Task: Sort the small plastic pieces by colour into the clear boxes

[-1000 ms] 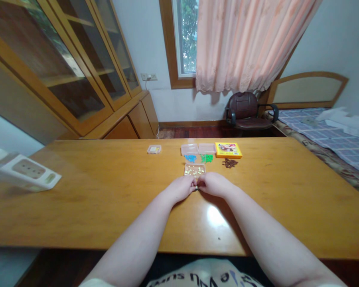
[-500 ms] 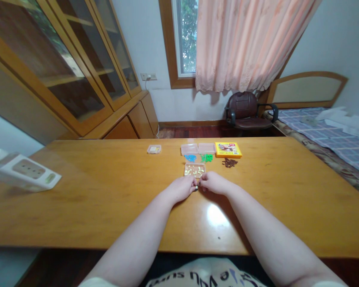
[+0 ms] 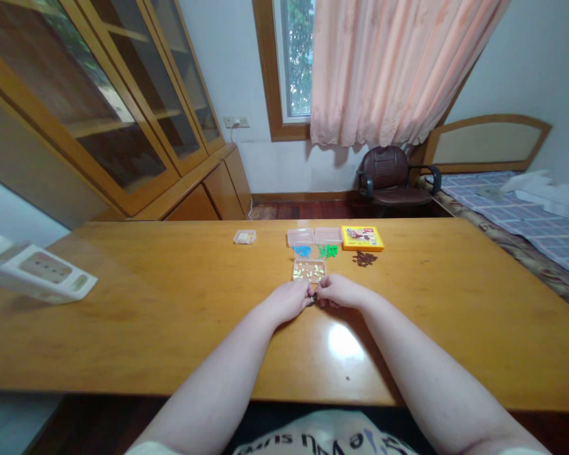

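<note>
My left hand pinches a small dark piece with a pale part, low over the table. My right hand is closed too, its fingertips meeting that piece from the right; what else they pinch is too small to make out. Just beyond my fingers lies a clear plastic tray with pale yellow bits scattered in it. Behind it are a heap of small blue pieces and a heap of small green pieces. Dark brown pieces form a pile to the right.
Two clear shallow trays and a yellow-orange box stand at the table's back. A small clear case lies further left. One tiny dark speck is near the front edge. A white container appears at far left.
My right fingertips have closed in on the small piece, and the gap between my hands has narrowed. The trays and heaps stay where they were.
</note>
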`<move>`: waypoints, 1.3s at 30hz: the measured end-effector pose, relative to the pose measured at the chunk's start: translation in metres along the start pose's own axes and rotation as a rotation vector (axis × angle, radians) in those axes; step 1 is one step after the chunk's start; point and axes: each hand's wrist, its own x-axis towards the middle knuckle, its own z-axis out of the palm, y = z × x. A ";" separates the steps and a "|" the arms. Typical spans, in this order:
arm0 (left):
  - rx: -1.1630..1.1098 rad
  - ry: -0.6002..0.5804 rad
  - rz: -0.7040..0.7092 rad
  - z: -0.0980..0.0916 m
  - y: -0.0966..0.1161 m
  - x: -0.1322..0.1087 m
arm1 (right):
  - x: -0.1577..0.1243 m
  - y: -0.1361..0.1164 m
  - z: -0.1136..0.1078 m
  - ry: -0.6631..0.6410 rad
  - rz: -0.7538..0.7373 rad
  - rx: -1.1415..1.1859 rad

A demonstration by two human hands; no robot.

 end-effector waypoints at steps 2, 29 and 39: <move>0.005 0.001 0.005 0.000 0.001 0.000 | -0.001 -0.001 0.000 -0.001 -0.009 0.001; -0.117 0.520 -0.028 -0.005 -0.016 0.010 | 0.007 0.000 -0.004 0.617 -0.368 0.108; -0.248 0.540 -0.066 0.013 -0.040 0.022 | 0.017 0.017 -0.006 0.761 -0.540 -0.231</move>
